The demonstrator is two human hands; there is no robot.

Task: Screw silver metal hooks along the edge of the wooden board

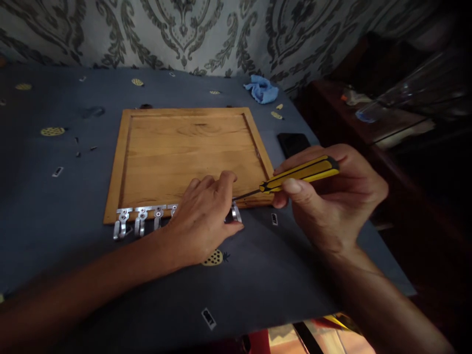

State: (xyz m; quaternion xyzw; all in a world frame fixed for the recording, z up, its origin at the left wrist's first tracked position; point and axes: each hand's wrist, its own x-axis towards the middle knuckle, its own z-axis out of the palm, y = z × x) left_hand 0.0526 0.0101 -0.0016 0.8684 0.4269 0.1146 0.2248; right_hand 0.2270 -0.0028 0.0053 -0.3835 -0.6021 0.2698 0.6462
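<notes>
A framed wooden board point(188, 147) lies flat with a row of silver metal hooks point(142, 216) along its near edge. My left hand point(202, 216) is bent over that edge, thumb and forefinger around the rightmost metal hook point(236, 212); it covers part of the row, and its other fingers rest on the wood. In my right hand point(332, 201) is a yellow and black screwdriver point(300, 174), gripped by its handle. The shaft points down and left, its tip at the hook beside my left forefinger.
The board lies on a dark blue cloth point(236, 295) with printed pineapples. Small dark pieces point(78, 154) are scattered left of the board. A black phone-like object point(293, 143) and a crumpled blue cloth point(261, 89) lie to the right. Beyond stands a dark reddish surface point(332, 105) holding clutter.
</notes>
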